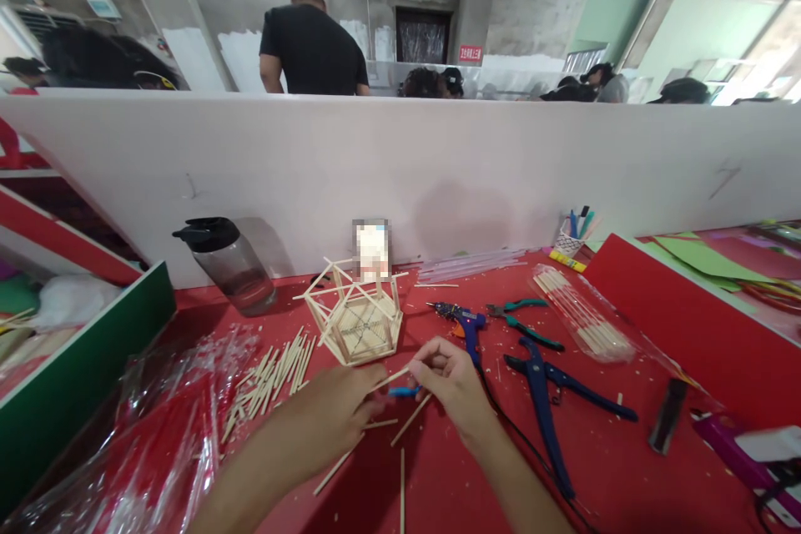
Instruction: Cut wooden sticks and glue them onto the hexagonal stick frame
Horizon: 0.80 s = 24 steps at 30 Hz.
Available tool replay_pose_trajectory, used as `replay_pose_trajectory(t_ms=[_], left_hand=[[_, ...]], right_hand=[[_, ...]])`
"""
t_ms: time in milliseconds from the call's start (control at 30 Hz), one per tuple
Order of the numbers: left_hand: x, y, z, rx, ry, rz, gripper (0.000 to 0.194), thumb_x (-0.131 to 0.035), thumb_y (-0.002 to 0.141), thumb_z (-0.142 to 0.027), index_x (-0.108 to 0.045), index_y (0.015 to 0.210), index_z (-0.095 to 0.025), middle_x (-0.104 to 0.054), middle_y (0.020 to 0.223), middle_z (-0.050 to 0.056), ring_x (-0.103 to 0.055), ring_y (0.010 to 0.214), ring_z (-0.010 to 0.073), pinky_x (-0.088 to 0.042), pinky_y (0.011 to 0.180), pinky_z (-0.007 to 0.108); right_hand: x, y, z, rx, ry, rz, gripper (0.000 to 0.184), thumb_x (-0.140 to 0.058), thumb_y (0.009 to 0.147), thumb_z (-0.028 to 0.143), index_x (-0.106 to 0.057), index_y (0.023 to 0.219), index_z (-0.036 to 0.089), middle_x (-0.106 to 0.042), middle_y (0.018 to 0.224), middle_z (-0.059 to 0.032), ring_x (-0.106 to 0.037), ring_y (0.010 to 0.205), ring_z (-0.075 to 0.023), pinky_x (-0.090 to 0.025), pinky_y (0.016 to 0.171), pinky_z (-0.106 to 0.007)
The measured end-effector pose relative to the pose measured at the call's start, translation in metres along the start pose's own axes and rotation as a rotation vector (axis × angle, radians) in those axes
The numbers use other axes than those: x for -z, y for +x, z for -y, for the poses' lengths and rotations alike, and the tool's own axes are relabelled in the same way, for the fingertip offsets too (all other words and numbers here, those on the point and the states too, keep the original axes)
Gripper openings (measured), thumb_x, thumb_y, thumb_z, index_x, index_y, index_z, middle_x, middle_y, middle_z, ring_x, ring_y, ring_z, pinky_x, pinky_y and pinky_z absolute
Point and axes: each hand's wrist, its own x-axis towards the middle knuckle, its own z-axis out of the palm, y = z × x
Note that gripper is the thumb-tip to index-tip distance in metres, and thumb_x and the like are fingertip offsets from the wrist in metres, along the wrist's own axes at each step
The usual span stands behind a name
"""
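The right hand (447,380) pinched the right end of a short, pale wooden stick (393,378) between thumb and fingers; the left hand (350,405) was curled closed on its other end, fingertips partly hidden. Held thus from both ends, the stick was presumably easier to steer. It lay aslant above the red tabletop (463,476), just on the near side of an open, many-sided frame of pale wooden sticks (375,342), which stood on its slatted base, probably for stability. A loose pile of cut wooden sticks (275,371) lay left of the frame, seemingly for quick picking.

Right side: a blue glue gun with orange trigger (469,325), green-handled metal pliers (529,303) and large dark-blue cutters (547,421), apparently set within right-hand reach. Far edge: translucent straight rods (472,265) lay along a white upright partition (313,158).
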Motion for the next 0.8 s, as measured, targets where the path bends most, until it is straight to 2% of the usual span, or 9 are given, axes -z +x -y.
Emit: replay_pose_trajectory(t_ms=[67, 133, 300, 400, 467, 533, 600, 700, 800], left_hand=[[0.005, 0.004, -0.01, -0.048, -0.071, -0.03, 0.017, -0.056, 0.088, -0.03, -0.067, 0.078, -0.023, -0.07, 0.075, 0.003, -0.06, 0.065, 0.0185, -0.038, 0.06, 0.026], [0.002, 0.009, -0.017, -0.069, -0.239, -0.088, 0.023, -0.053, 0.092, -0.034, -0.068, 0.079, -0.022, -0.071, 0.076, 0.003, -0.063, 0.068, 0.018, -0.044, 0.063, 0.026], [-0.032, 0.024, -0.023, -0.112, -0.822, -0.265, 0.023, -0.063, 0.089, -0.042, -0.068, 0.092, -0.02, -0.069, 0.078, 0.002, -0.066, 0.069, 0.0171, -0.054, 0.066, 0.028], [-0.05, 0.029, -0.022, -0.144, -0.91, -0.348, 0.025, -0.065, 0.088, -0.042, -0.068, 0.092, -0.018, -0.068, 0.081, 0.003, -0.064, 0.069, 0.0158, -0.054, 0.066, 0.027], [-0.052, 0.03, -0.021, -0.169, -0.861, -0.398, 0.024, -0.063, 0.09, -0.041, -0.067, 0.087, -0.017, -0.066, 0.082, 0.003, -0.062, 0.072, 0.0155, -0.052, 0.068, 0.026], [-0.046, 0.029, -0.02, -0.196, -0.775, -0.385, 0.024, -0.059, 0.093, -0.04, -0.065, 0.084, -0.018, -0.065, 0.081, 0.002, -0.061, 0.076, 0.0158, -0.05, 0.07, 0.025], [-0.036, 0.027, -0.019, -0.206, -0.689, -0.34, 0.026, -0.056, 0.094, -0.04, -0.063, 0.084, -0.018, -0.063, 0.077, 0.001, -0.059, 0.074, 0.0158, -0.047, 0.071, 0.025], [-0.024, 0.024, -0.015, -0.178, -0.602, -0.228, 0.024, -0.051, 0.096, -0.041, -0.058, 0.087, -0.02, -0.06, 0.077, -0.001, -0.058, 0.074, 0.0161, -0.045, 0.071, 0.026], [-0.02, 0.023, -0.011, -0.145, -0.536, -0.061, 0.018, -0.049, 0.097, -0.037, -0.055, 0.093, -0.021, -0.063, 0.085, -0.001, -0.059, 0.081, 0.0165, -0.045, 0.076, 0.027]], right_hand=[[-0.001, -0.001, 0.001, 0.016, 0.105, -0.016, 0.037, -0.083, 0.071, 0.047, -0.061, 0.077, 0.018, -0.064, 0.061, 0.0024, -0.058, 0.054, -0.0113, -0.047, 0.048, -0.02], [-0.002, -0.003, 0.004, 0.052, 0.168, -0.018, 0.035, -0.083, 0.072, 0.045, -0.061, 0.075, 0.018, -0.064, 0.061, 0.0024, -0.056, 0.053, -0.0099, -0.046, 0.048, -0.019], [-0.001, -0.007, 0.01, 0.147, 0.146, -0.046, 0.032, -0.083, 0.073, 0.042, -0.063, 0.074, 0.018, -0.062, 0.061, 0.0026, -0.053, 0.051, -0.0091, -0.043, 0.046, -0.018], [0.0, -0.008, 0.014, 0.183, 0.034, -0.053, 0.03, -0.08, 0.076, 0.043, -0.064, 0.075, 0.017, -0.062, 0.061, 0.0021, -0.054, 0.053, -0.01, -0.043, 0.047, -0.019], [0.001, -0.008, 0.019, 0.196, -0.056, -0.028, 0.03, -0.079, 0.076, 0.044, -0.064, 0.076, 0.018, -0.063, 0.065, 0.001, -0.054, 0.055, -0.0112, -0.044, 0.048, -0.02], [0.006, -0.006, 0.025, 0.204, -0.175, -0.011, 0.03, -0.075, 0.08, 0.046, -0.065, 0.078, 0.018, -0.064, 0.069, -0.0003, -0.056, 0.059, -0.0128, -0.045, 0.052, -0.021], [0.018, -0.003, 0.031, 0.216, -0.311, -0.059, 0.03, -0.068, 0.085, 0.047, -0.065, 0.082, 0.018, -0.065, 0.073, -0.0019, -0.059, 0.066, -0.0154, -0.048, 0.059, -0.024], [0.049, 0.003, 0.037, 0.256, -0.552, -0.232, 0.031, -0.057, 0.091, 0.048, -0.064, 0.092, 0.018, -0.068, 0.089, -0.0073, -0.064, 0.084, -0.0218, -0.051, 0.073, -0.03], [0.086, 0.008, 0.038, 0.288, -0.953, -0.399, 0.027, -0.052, 0.092, 0.038, -0.061, 0.104, 0.017, -0.068, 0.106, -0.0138, -0.062, 0.101, -0.0285, -0.048, 0.089, -0.041]])
